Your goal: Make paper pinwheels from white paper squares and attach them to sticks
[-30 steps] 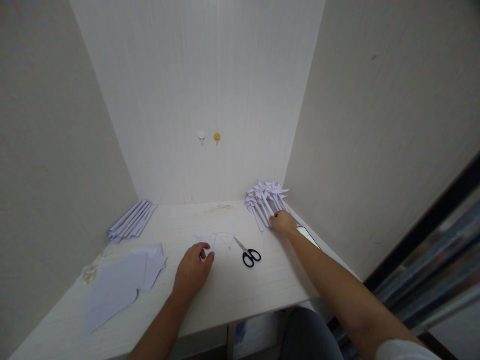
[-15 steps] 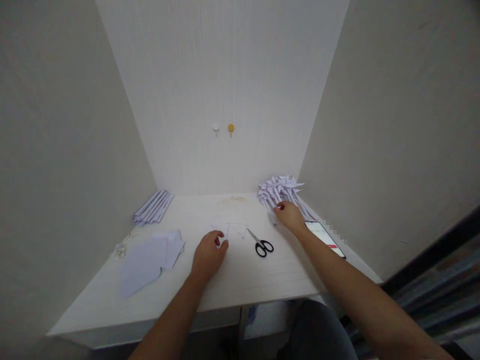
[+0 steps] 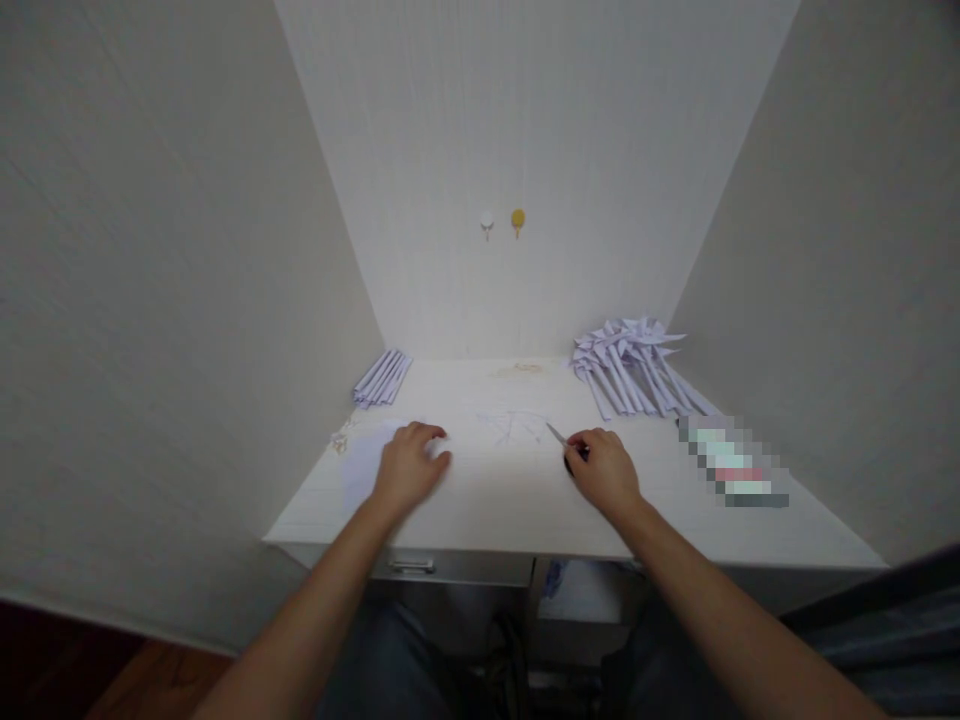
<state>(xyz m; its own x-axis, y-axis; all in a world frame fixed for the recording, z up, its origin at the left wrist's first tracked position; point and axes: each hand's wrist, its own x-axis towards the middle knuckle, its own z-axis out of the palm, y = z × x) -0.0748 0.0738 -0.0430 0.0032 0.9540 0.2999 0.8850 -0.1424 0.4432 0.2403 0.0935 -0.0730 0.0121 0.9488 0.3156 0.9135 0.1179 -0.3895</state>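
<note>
My right hand (image 3: 604,472) lies over the black-handled scissors (image 3: 559,437) at the middle of the white desk (image 3: 525,510); its fingers curl round the handles and only the blade tip sticks out to the left. My left hand (image 3: 409,468) rests with curled fingers on the flat white paper sheets (image 3: 364,455) at the desk's left. Between the hands lie small thin paper scraps (image 3: 514,425).
A heap of folded white paper pinwheels on sticks (image 3: 630,365) sits at the back right. A bundle of folded paper strips (image 3: 382,377) leans at the back left. A blurred-out phone (image 3: 731,462) lies at the right. Two round hooks (image 3: 502,222) hang on the back wall.
My right hand left the pinwheel heap and came back to the scissors. My left hand shifted left onto the paper sheets. The camera turned left and pulled back.
</note>
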